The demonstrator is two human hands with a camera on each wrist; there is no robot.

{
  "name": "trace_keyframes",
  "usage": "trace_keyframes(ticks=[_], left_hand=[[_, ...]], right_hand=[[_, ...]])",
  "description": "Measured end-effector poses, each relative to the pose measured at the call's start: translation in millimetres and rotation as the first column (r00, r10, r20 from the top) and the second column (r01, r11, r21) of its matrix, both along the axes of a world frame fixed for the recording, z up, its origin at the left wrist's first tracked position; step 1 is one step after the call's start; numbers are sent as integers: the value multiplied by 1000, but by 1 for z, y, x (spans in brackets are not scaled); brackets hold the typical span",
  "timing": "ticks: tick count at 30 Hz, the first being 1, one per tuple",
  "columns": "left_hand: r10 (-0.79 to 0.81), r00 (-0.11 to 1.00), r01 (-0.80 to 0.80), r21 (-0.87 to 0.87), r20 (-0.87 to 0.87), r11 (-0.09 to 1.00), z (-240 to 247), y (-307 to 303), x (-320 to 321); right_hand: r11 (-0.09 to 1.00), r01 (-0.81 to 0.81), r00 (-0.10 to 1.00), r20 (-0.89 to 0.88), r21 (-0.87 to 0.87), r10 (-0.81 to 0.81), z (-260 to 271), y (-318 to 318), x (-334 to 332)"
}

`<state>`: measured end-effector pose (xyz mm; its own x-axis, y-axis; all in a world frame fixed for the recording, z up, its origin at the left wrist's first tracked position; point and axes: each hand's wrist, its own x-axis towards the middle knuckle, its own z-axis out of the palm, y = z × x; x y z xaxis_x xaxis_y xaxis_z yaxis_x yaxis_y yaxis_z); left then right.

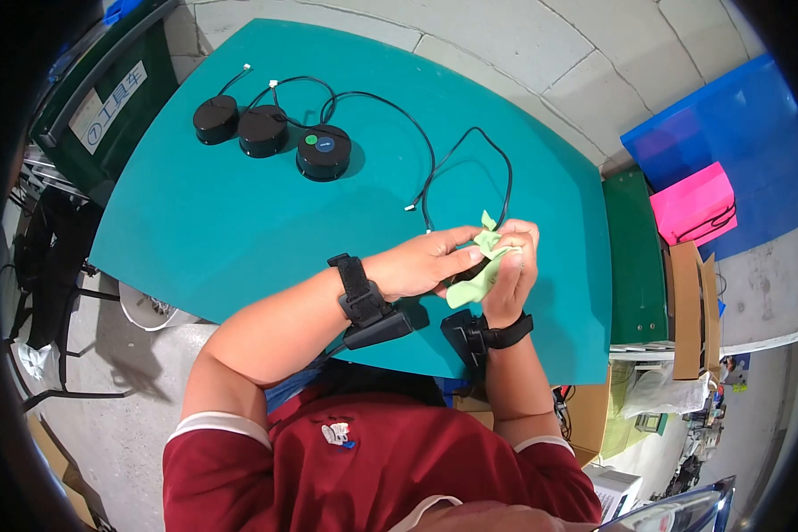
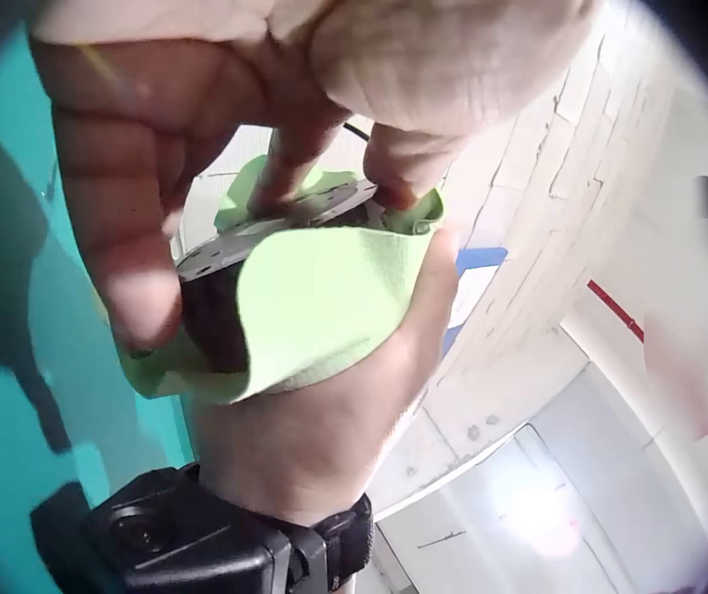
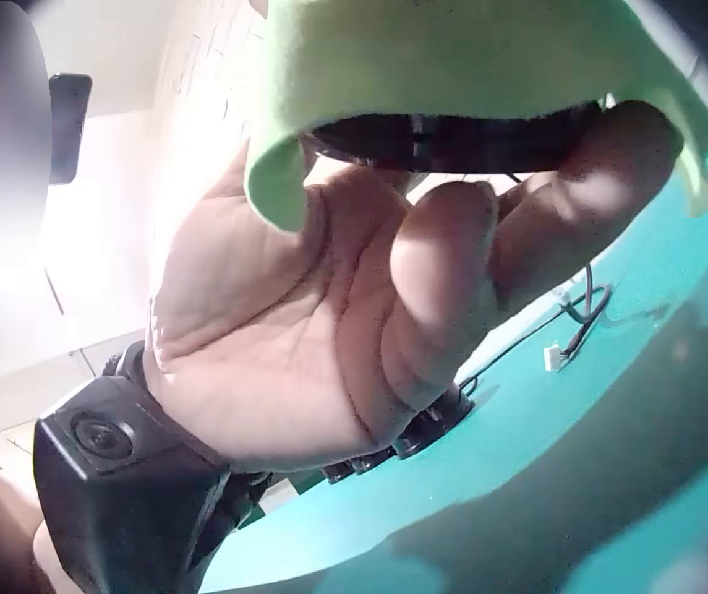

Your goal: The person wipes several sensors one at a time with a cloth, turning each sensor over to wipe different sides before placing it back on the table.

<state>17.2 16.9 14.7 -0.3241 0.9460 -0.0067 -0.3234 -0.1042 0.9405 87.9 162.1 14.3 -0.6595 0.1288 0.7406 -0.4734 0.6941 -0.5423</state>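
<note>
Both hands meet over the front right of the table in the head view. My left hand [image 1: 417,264] grips a black round device [image 3: 453,142] by its edge, with fingers curled under it in the right wrist view. A flat plate with small holes [image 2: 267,229] faces up on it in the left wrist view. A light green cloth [image 1: 474,288] is wrapped around its side. My right hand [image 1: 516,275] holds this cloth against the device, thumb on the near side. The cloth hides part of the device. A black cable [image 1: 511,177] runs from behind the hands across the table.
Three similar black round devices [image 1: 324,152] stand at the back left of the green table [image 1: 239,230], their cables trailing right. A dark green bin [image 1: 106,106] stands left of the table. On the right are a green case [image 1: 634,266], a pink bag [image 1: 696,204] and a cardboard box [image 1: 690,310].
</note>
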Motion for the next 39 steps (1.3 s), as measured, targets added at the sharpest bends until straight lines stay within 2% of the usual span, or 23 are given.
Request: trace_keyframes(ticks=[1, 3, 5, 11, 14, 20, 39], left_hand=[[-20, 999, 19, -38, -27, 999, 2, -1, 1], [-35, 998, 31, -56, -61, 998, 2, -1, 1], [-20, 995, 11, -88, -96, 996, 3, -2, 1], [47, 998, -49, -68, -38, 996, 1, 0, 4], [50, 998, -53, -100, -29, 994, -7, 3, 3], [60, 998, -60, -124, -1, 990, -12, 7, 4], [63, 998, -64, -127, -14, 990, -13, 7, 4]], right_hand=[[1000, 0, 1000, -1, 0, 0, -1, 2, 0], [990, -23, 1000, 17, -140, 25, -2, 4, 0], [988, -38, 999, 4, -147, 40, -1, 4, -1], [964, -51, 998, 24, -261, 60, -11, 8, -8], [906, -17, 980, 175, -422, 100, -18, 11, -9], [891, 10, 956, 267, -454, 125, -16, 11, -7], [871, -8, 947, 275, -491, 163, -15, 12, -6]])
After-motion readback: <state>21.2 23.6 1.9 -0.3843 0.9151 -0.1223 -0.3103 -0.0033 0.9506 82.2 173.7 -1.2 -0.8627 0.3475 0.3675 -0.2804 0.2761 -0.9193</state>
